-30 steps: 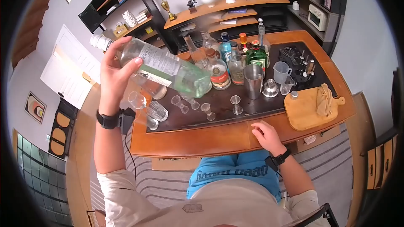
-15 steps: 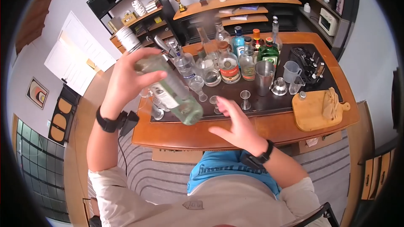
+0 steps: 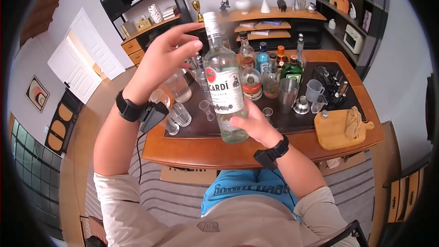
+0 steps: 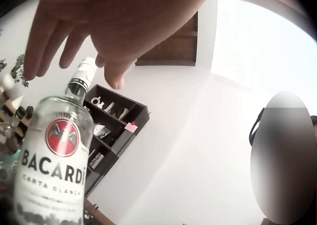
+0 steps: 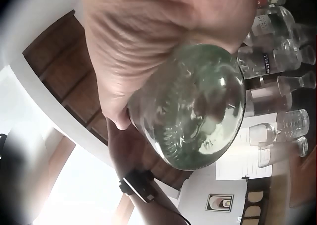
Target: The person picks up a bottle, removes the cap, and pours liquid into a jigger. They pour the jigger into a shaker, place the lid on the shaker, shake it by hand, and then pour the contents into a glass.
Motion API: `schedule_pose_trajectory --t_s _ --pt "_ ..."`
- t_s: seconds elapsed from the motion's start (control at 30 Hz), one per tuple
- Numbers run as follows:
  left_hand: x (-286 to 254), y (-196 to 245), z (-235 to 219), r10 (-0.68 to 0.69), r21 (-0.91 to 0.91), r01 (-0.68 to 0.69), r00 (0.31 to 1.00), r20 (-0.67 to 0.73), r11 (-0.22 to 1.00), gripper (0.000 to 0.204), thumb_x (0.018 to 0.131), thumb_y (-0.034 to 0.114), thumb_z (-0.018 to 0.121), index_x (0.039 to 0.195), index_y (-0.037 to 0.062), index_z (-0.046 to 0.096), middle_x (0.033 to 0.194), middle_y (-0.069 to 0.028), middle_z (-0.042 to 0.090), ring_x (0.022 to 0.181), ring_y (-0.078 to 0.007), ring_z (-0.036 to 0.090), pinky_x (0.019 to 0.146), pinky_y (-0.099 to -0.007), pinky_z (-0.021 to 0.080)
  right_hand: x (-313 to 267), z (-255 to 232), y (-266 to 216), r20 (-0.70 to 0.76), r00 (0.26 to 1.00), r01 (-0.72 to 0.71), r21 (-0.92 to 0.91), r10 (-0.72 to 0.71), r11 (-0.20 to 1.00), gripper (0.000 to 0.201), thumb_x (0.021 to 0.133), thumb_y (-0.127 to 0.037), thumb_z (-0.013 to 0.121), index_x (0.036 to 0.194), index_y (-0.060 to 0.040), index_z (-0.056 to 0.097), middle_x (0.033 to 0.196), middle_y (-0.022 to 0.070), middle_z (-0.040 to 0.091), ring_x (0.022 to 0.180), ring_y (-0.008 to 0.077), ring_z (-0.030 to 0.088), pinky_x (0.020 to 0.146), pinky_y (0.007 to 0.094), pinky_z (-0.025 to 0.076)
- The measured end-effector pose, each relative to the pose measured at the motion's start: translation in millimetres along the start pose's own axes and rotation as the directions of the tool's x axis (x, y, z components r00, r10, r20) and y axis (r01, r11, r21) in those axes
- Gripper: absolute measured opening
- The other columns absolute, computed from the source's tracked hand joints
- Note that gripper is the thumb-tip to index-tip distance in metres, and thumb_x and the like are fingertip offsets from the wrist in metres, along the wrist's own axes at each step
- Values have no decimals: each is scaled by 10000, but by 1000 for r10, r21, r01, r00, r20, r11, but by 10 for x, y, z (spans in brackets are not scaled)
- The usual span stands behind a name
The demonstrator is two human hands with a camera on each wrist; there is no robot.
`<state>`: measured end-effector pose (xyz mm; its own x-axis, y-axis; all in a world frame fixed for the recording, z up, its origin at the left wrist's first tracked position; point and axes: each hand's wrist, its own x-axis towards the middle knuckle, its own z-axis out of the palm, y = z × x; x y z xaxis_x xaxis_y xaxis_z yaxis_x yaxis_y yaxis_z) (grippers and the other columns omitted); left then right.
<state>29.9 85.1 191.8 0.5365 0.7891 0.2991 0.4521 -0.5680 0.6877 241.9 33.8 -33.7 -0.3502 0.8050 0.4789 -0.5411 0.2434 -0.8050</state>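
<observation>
A clear Bacardi rum bottle (image 3: 225, 92) with a white cap is held upright above the near part of the table, its label facing me. My right hand (image 3: 257, 126) grips it low down, thumb across the front. The right wrist view shows the bottle's greenish round base (image 5: 198, 131) against the palm. Beside the neck, my left hand (image 3: 162, 61) has its fingers spread and extended. In the left wrist view that left hand (image 4: 114, 22) hangs around the level of the cap (image 4: 88, 66), not wrapped round it.
Several liquor bottles (image 3: 250, 80) stand at the table's back, near a metal shaker tin (image 3: 288, 92). Glasses (image 3: 180, 115) sit at the left. A jigger (image 3: 268, 112) is behind my right hand. A cutting board (image 3: 334, 132) with a cloth (image 3: 354, 123) lies at the right.
The bottle has turned from tilted to upright and moved right. The right hand has risen from the table edge and taken hold of its lower part; the left hand has let go of it.
</observation>
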Motion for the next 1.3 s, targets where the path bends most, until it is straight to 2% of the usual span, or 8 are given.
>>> schedule_pose_trajectory --t_s 0.2,0.5,0.7,0.77,0.83,1.03,1.1,1.3 --pt "71 115 110 -48 -135 38 997 -67 990 980 990 254 813 1744 163 193 1337 -212 702 1068 -173 725 804 -309 630 -82 -50 82 4 1000 -27 -46 27 999 875 896 -313 834 1615 -25 427 1483 98 629 1369 202 597 1175 404 466" --pt "75 42 43 29 -146 -13 994 105 989 1008 935 133 852 1738 192 246 1142 -127 747 983 -144 716 795 -303 596 -118 -157 213 112 990 -69 -133 85 989 968 924 -290 852 1679 -11 315 1618 139 520 1514 248 472 1237 403 401" --pt "62 189 -326 117 55 -110 984 -137 992 826 961 91 821 1661 212 400 1090 -83 731 1021 -171 739 812 -336 648 -718 -345 524 -130 988 -114 -297 78 948 830 1037 -206 774 1693 -47 291 1565 189 554 1477 257 525 1216 408 434" --pt "189 209 -519 149 122 -120 952 -268 985 791 968 113 818 1650 203 426 1082 -82 741 1001 -163 742 795 -319 636 -1129 -421 675 -94 957 -279 -31 275 960 710 1054 -174 746 1651 -54 380 1472 165 621 1378 225 608 1151 378 495" --pt "409 108 -764 181 155 -137 929 -323 978 755 987 105 800 1643 220 445 1098 -92 748 998 -151 736 778 -303 619 -1477 -465 649 -98 911 -411 -207 400 888 540 1055 -157 739 1540 -34 536 1338 139 700 1243 203 688 1082 347 544" --pt "1143 -294 -844 278 280 -170 868 -411 945 710 996 89 782 1615 191 450 1124 -100 742 1018 -164 735 826 -332 632 -1981 -949 317 -209 951 -307 -729 227 612 207 1007 -159 760 1175 -38 756 1000 103 757 924 255 754 832 373 594" --pt "1382 -533 -792 276 317 -140 855 -439 938 714 982 70 789 1605 193 460 1099 -98 737 1000 -167 737 824 -329 627 -2102 -1104 363 -155 986 -125 -936 -65 330 118 973 -154 761 1020 -46 767 919 109 737 840 319 713 757 424 561" --pt "1856 -1202 -517 289 367 -124 850 -440 922 699 972 68 792 1582 202 477 1088 -107 738 976 -174 732 810 -336 606 -2072 -1106 341 -204 973 -146 -909 -111 390 93 942 -136 762 917 -46 758 826 118 712 785 345 689 734 446 551"
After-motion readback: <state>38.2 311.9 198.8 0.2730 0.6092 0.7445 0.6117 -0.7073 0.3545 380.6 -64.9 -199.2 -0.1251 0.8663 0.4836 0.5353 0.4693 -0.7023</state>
